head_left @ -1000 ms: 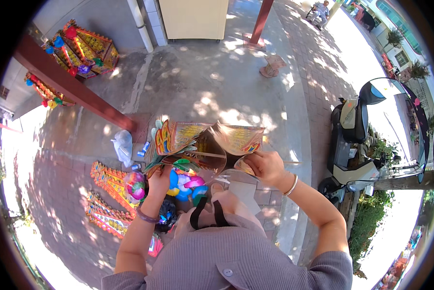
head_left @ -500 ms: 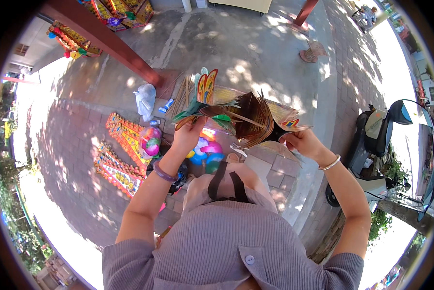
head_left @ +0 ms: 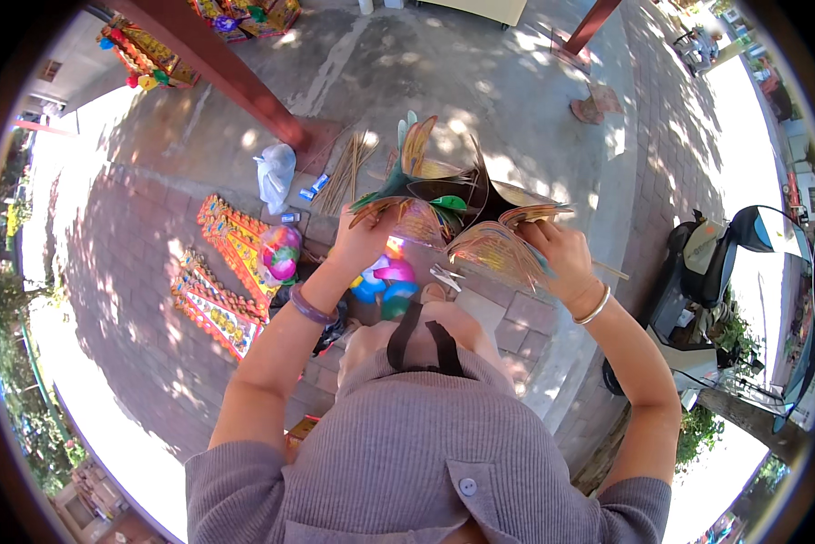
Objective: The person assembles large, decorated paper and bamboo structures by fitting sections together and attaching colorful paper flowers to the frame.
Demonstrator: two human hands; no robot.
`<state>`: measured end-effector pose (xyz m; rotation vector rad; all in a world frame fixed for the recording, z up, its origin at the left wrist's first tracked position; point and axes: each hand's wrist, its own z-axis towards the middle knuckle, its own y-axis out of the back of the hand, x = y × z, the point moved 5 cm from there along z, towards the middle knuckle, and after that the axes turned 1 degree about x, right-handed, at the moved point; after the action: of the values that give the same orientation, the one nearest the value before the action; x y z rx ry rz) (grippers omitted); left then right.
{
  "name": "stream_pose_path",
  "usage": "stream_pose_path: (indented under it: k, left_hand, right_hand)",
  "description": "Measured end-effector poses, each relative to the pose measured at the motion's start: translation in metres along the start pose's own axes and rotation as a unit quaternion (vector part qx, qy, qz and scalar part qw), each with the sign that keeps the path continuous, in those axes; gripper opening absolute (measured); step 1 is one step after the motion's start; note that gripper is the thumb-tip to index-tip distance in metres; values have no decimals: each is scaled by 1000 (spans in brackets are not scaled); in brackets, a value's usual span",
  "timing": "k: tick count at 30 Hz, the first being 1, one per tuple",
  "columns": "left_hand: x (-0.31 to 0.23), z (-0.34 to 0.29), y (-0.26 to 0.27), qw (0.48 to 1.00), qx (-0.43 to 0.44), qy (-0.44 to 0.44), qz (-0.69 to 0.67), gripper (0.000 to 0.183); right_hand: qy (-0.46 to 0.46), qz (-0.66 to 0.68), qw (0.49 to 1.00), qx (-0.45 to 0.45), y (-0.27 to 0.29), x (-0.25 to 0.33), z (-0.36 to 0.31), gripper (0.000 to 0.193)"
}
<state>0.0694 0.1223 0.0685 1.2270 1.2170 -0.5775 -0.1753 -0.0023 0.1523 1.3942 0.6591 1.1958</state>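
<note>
I hold a layered paper decoration between both hands, its many thin printed leaves fanned out, with green, orange and dark folded flaps. My left hand pinches its left end, where green and orange tabs stand up. At the other end, my right hand is closed on the edge of the leaves, fingertips partly hidden. A thin stick pokes out to the right behind that hand. Below the left hand lie shiny blue, pink and yellow pieces, with white scissors beside them.
Two patterned fan-shaped panels lie on the brick paving at left, by a colourful pompom. Farther out are a white plastic bag, small blue boxes and thin sticks. A red post rises nearby; a scooter stands at right.
The right end of the paper decoration has turned and its leaves now spread downward. My right hand has moved slightly left and up; the left hand stays on its end.
</note>
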Motion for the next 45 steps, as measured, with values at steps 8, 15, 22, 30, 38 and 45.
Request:
stream_pose_path:
  k: [8, 15, 22, 30, 38, 45]
  left_hand:
    - [12, 9, 17, 990, -106, -59, -77, 18]
    - [2, -23, 10, 976, -196, -70, -64, 21]
    - [-53, -5, -71, 983, -37, -142, -113, 63]
    - [-63, 19, -101, 915, 99, -41, -389, 53]
    - [-69, 27, -141, 920, 204, -6, -333, 30]
    - [-82, 35, -147, 940, 220, -26, -258, 33]
  right_hand:
    - [-18, 1, 998, -53, 28, -15, 7, 18]
    - [-184, 40, 981, -42, 42, -66, -39, 10]
    - [-186, 92, 976, -65, 30, -78, -30, 13]
    - [-204, 150, 967, -16, 25, -88, -31, 14]
    - [-89, 171, 978, -81, 3, -100, -30, 26]
    - [-157, 246, 952, -90, 12, -123, -33, 34]
